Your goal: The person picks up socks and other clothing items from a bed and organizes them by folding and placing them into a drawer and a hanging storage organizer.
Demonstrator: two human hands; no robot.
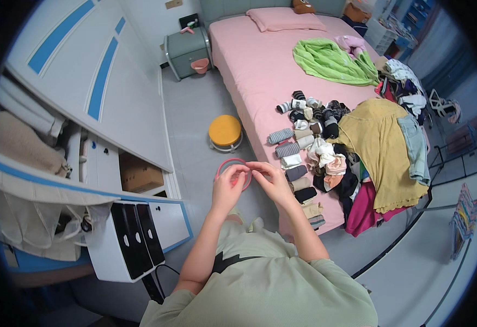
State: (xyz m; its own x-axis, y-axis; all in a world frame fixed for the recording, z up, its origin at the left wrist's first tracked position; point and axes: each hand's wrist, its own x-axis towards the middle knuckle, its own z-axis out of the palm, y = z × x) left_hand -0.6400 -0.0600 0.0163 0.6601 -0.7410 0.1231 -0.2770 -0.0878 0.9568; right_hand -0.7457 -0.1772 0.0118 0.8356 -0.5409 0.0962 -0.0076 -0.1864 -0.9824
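Observation:
In front of my waist I hold a thin pinkish-red ring [230,161], its exact kind unclear. My left hand [229,188] is closed on it, thumb and fingers pinched together at its inner side. My right hand [270,182] pinches its right side, close to my left fingertips. Fingers cover part of the ring. Just right of my hands, rolled socks and small folded garments [291,161] lie in a row along the edge of the pink bed [244,82].
A mustard-yellow garment [383,147] and jeans [413,147] lie heaped on the bed's right. Beyond is a green blanket [331,60]. A yellow round stool [225,131] stands on the floor ahead. At left are an open wardrobe [135,98] and a black-fronted drawer unit [108,253].

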